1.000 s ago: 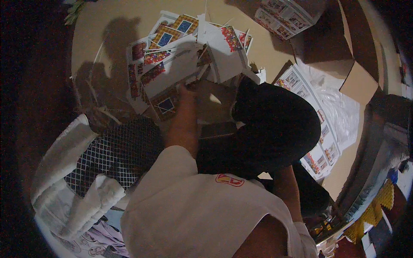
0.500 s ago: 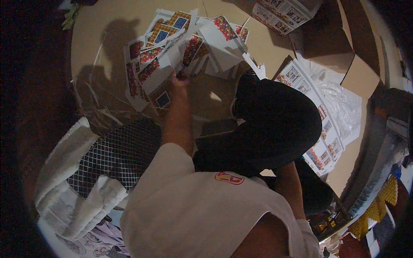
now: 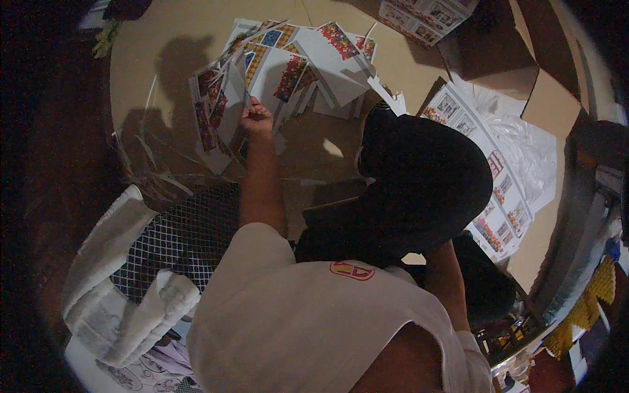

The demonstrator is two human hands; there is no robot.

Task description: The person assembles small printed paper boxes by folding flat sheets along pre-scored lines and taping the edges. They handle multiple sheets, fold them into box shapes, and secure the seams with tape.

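My left hand (image 3: pixel 257 116) is closed in a pinch at the near edge of a printed white card sheet (image 3: pixel 234 98), which stands tilted up over the others. Beneath and around it lies a fanned heap of flat printed cards with colourful candy-like dots, yellow checks and blue windows. To the right of my hand, a white card with a red dotted strip (image 3: pixel 288 78) lies on the heap, and another white card (image 3: pixel 331 62) overlaps it at the right. My right forearm (image 3: pixel 447 281) passes down behind my bent knee (image 3: pixel 426 177); the right hand is hidden there.
Right of my knee lies a stack of printed sheets (image 3: pixel 501 196) beside crumpled clear plastic (image 3: pixel 524 147). An open cardboard box (image 3: pixel 553 105) stands at the far right, near a printed carton (image 3: pixel 429 19). At left are a grid-patterned cloth (image 3: pixel 173 236) and a white fabric (image 3: pixel 98 262).
My left hand has moved slightly left and away from me. The sheet in it has swung left and tilted up, uncovering more of the white card to its right.
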